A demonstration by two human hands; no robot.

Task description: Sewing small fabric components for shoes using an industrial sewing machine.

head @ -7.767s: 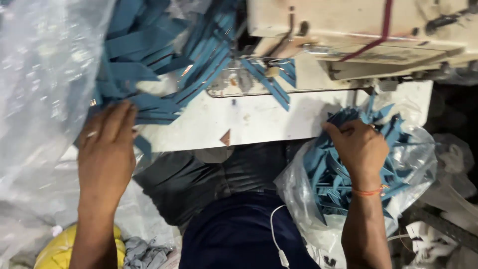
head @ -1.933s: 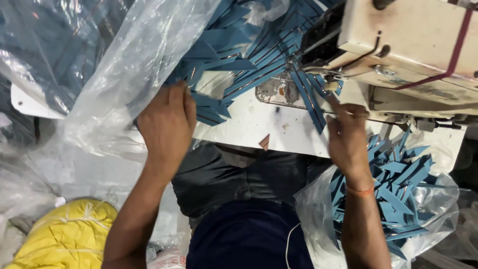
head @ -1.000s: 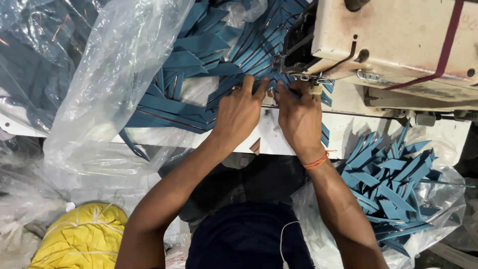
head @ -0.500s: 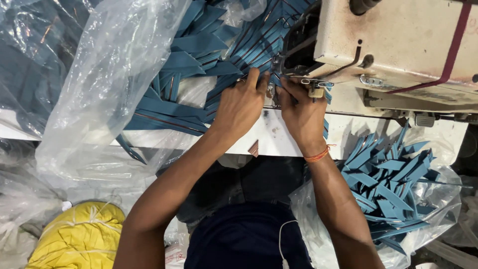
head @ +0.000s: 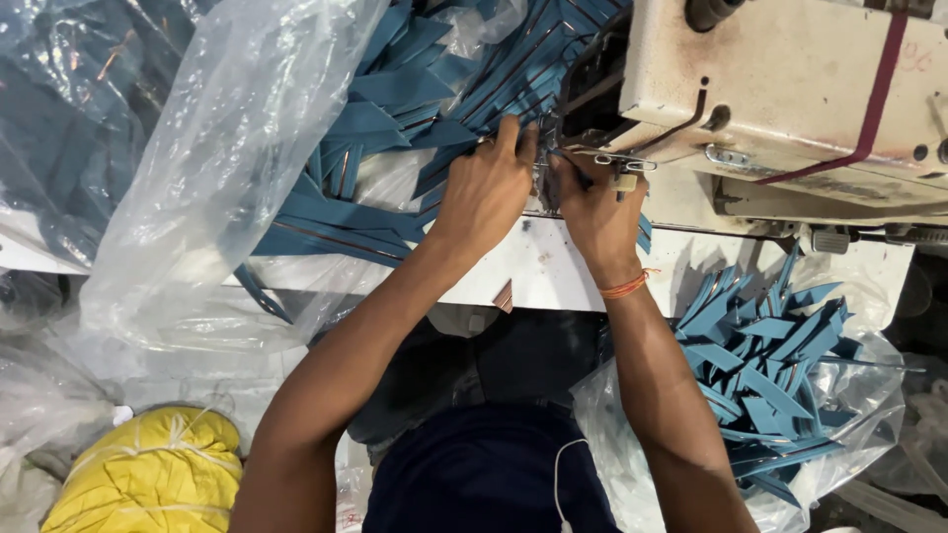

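Both hands meet under the head of a beige sewing machine [head: 790, 89], close to its presser foot [head: 602, 163]. My left hand [head: 484, 192] presses down on a blue fabric strip [head: 464, 158] at the needle area, fingers bent. My right hand [head: 597, 212], with an orange thread at the wrist, pinches the same strip just beside it. What lies between the fingertips is hidden by the hands. A heap of blue fabric strips [head: 395, 128] spreads over the white table [head: 553, 271] to the left of my hands.
An open clear plastic bag [head: 760, 375] of blue strips hangs at the lower right. Large clear plastic sheets [head: 207, 168] cover the left side. A yellow bundle [head: 148, 474] lies at the lower left. A small brown scrap [head: 504, 294] sits at the table's front edge.
The hands came in from the plastic sheet and the right-hand bag, met at the machine a second ago, and have since crept slightly farther under the machine head.
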